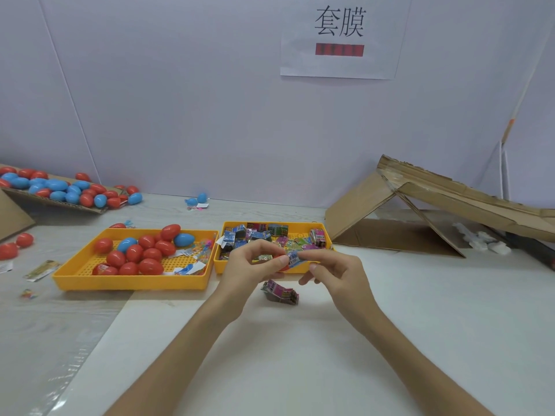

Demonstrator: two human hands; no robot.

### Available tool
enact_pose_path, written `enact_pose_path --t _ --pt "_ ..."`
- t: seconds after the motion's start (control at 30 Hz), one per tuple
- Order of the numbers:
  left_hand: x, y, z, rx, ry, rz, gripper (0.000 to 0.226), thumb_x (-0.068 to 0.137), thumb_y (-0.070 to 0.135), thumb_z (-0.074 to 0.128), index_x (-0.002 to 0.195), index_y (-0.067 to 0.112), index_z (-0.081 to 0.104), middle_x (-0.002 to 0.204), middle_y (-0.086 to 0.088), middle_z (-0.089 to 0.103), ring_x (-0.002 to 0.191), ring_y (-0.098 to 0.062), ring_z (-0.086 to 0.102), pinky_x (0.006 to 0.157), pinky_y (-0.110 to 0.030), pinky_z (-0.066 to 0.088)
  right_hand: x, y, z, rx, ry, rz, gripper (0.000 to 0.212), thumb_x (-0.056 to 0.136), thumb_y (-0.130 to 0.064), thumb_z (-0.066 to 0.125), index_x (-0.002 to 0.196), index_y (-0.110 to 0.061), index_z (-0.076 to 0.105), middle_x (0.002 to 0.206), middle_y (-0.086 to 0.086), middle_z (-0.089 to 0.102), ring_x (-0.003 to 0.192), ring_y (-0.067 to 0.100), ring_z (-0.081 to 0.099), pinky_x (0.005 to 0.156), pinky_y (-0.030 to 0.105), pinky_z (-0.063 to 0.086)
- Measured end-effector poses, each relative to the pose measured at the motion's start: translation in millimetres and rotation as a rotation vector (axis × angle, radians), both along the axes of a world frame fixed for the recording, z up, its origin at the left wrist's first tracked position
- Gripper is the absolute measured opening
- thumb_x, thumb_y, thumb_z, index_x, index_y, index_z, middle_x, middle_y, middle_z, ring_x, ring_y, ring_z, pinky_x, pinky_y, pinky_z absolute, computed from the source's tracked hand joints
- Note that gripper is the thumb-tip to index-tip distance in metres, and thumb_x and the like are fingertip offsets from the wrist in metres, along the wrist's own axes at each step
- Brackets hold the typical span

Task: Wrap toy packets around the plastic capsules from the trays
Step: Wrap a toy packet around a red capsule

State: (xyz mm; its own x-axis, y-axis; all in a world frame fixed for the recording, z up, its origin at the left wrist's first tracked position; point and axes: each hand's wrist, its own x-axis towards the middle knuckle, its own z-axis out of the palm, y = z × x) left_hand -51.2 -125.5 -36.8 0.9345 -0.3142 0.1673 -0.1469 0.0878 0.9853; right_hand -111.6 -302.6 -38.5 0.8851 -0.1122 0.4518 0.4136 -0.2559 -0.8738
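Observation:
My left hand (250,261) grips a red plastic capsule (282,263), mostly hidden by the fingers, just in front of the right tray. My right hand (329,270) pinches a blue printed toy packet (295,259) against the capsule's right end. The left yellow tray (90,279) holds several red capsules (135,256) and two blue ones (183,239). Many folded toy packets fill the right yellow tray (327,235). One purple packet (280,292) lies on the white table below my hands.
A cardboard sheet (48,199) at the far left carries several red and blue capsules; loose capsules (16,246) and wrappers (42,270) lie near it. A folded cardboard ramp (420,211) stands at the right. A blue capsule (201,198) sits by the wall.

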Motion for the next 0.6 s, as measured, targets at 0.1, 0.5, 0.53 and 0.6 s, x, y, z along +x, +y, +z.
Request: enact_pose_path --t 0.1,0.5,0.53,0.6 --pt "-1.0 -1.7 0.3 -0.008 0.023 -0.009 0.012 0.087 0.011 0.076 0.098 0.005 0.074 0.109 -0.014 0.068 0.092 -0.024 0.073 0.072 -0.027 0.059 0.0 0.2 -0.2 0.048 -0.048 -0.022 0.044 0.092 0.009 0.054 0.093 -0.027 0.079 0.085 -0.003 0.077 0.067 0.022 0.074 0.063 0.016 0.051" --pt "-2.4 -5.2 -1.2 -0.056 0.102 -0.059 0.004 0.083 0.009 0.079 0.086 0.012 0.077 0.089 0.000 0.074 0.084 -0.021 0.075 0.067 -0.026 0.059 2.1 0.3 -3.8 0.279 -0.068 -0.053 0.036 0.080 0.005 0.053 0.074 -0.018 0.081 0.073 0.013 0.074 0.055 0.024 0.068 0.057 0.023 0.050" --pt "-1.2 -4.1 -1.8 -0.017 0.080 -0.031 0.005 0.083 0.009 0.079 0.087 0.011 0.077 0.089 0.001 0.074 0.084 -0.020 0.075 0.067 -0.027 0.059 3.4 -2.6 -3.3 0.326 -0.054 -0.051 0.038 0.082 0.010 0.052 0.073 -0.015 0.080 0.076 0.015 0.075 0.054 0.023 0.067 0.057 0.023 0.050" --pt "1.6 0.4 -2.1 -0.009 0.072 0.009 0.009 0.084 0.007 0.079 0.092 0.005 0.075 0.088 0.000 0.074 0.081 -0.021 0.075 0.069 -0.028 0.060 6.1 -10.9 -0.5 0.465 -0.002 -0.046 0.043 0.086 0.016 0.047 0.072 -0.011 0.079 0.078 0.017 0.075 0.053 0.022 0.064 0.057 0.023 0.052"
